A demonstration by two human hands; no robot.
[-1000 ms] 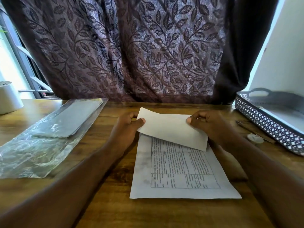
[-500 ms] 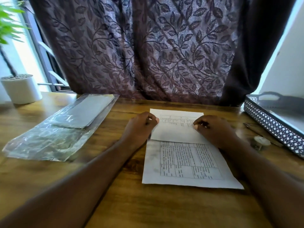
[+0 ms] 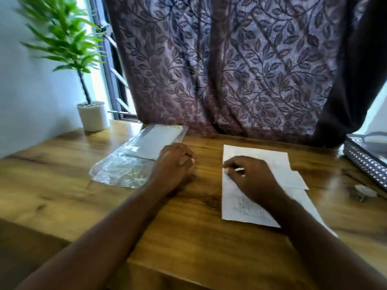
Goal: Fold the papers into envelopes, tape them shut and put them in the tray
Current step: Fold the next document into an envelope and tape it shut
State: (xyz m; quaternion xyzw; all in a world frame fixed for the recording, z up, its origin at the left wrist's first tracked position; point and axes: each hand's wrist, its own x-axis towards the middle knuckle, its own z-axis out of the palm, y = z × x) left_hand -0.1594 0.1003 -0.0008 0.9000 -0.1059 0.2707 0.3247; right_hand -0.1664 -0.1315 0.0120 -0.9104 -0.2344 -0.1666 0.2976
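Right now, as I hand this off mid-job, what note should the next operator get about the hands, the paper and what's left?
Left hand: off the paper, fingers loosely curled, holding nothing, beside the plastic sleeve of white sheets.
Right hand: resting on the left side of the printed paper; blur hides whether it pinches.
The paper lies on the wooden table, its top part folded down. The tray sits at the far right, a small tape roll near it.
Done: first fold.
Left: remaining folds, taping, placing in the tray.

Left grip (image 3: 173, 162) loosely curled, palm down; right grip (image 3: 249, 175) curled, blurred; forearms extended forward.
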